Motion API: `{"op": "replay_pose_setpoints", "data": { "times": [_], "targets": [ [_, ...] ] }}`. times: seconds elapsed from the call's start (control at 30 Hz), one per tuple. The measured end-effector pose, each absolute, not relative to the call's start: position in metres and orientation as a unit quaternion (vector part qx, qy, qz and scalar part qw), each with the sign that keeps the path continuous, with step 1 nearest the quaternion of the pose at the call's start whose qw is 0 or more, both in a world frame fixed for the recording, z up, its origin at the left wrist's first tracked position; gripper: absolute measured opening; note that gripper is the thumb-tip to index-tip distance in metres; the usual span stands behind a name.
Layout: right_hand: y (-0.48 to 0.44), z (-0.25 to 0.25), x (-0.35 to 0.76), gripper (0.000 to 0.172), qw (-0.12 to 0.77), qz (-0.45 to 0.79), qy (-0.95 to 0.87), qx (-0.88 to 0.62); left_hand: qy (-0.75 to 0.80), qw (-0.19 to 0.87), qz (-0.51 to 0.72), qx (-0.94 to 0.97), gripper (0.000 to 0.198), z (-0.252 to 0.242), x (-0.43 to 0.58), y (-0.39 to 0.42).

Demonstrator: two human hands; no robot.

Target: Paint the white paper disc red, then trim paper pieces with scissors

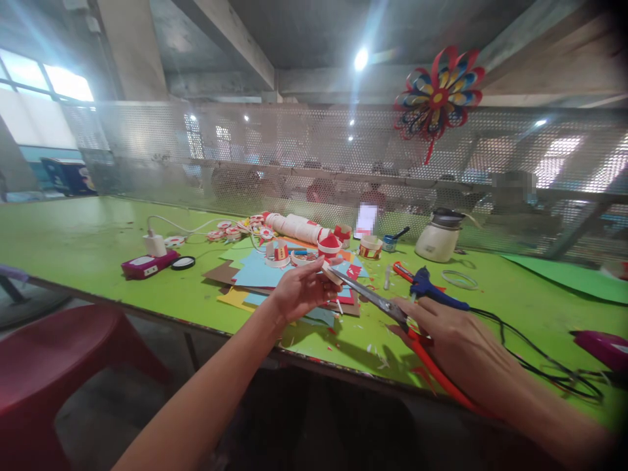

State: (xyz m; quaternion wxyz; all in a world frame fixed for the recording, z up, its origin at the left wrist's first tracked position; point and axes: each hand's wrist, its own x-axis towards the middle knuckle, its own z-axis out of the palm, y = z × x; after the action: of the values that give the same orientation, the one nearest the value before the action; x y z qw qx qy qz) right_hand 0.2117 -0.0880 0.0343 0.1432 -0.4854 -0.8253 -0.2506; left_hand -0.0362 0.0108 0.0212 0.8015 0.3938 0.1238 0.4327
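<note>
My left hand (303,289) is pinched on a small pale strip (332,273), perhaps paper or card, above the edge of a stack of coloured paper (255,278). Scissors (375,299) with orange-red handles are in my right hand (454,337), fingers wrapped around the grips. Their blade tips point left and meet the strip at my left fingertips; whether they cut into it I cannot tell. Just behind my left hand stands a white cup with red contents (329,244). To the right of the blades lies a blue glue gun (434,288) with a black cord.
Paper scraps litter the green table (353,356) near its front edge. Behind the papers lies a long row of nested paper cups (294,226). A cream kettle-like jug (438,239), a purple power strip (147,263), a lit phone (366,220) and a red stool (59,353) surround the work area.
</note>
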Motion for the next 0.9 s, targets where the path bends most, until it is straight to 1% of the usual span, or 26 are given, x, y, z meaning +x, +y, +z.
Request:
{"op": "replay_pose_setpoints", "data": {
  "times": [0.17,0.37,0.6,0.9],
  "targets": [
    [-0.0892,0.0353,0.2099,0.040,0.133,-0.251,-0.820,-0.498,0.129,0.801,0.432,0.394,0.036,0.0212,-0.0363,0.0111],
    [-0.0901,0.0339,0.2093,0.038,0.136,-0.247,-0.819,-0.500,0.128,0.803,0.432,0.389,0.037,0.0227,-0.0358,0.0100],
    [-0.0909,0.0339,0.2097,0.039,0.128,-0.234,-0.819,-0.507,0.134,0.801,0.435,0.389,0.036,0.0238,-0.0356,0.0087],
    [-0.0932,0.0354,0.2078,0.045,0.129,-0.208,-0.817,-0.522,0.148,0.792,0.438,0.398,0.038,0.0230,-0.0358,0.0103]
  ]
}}
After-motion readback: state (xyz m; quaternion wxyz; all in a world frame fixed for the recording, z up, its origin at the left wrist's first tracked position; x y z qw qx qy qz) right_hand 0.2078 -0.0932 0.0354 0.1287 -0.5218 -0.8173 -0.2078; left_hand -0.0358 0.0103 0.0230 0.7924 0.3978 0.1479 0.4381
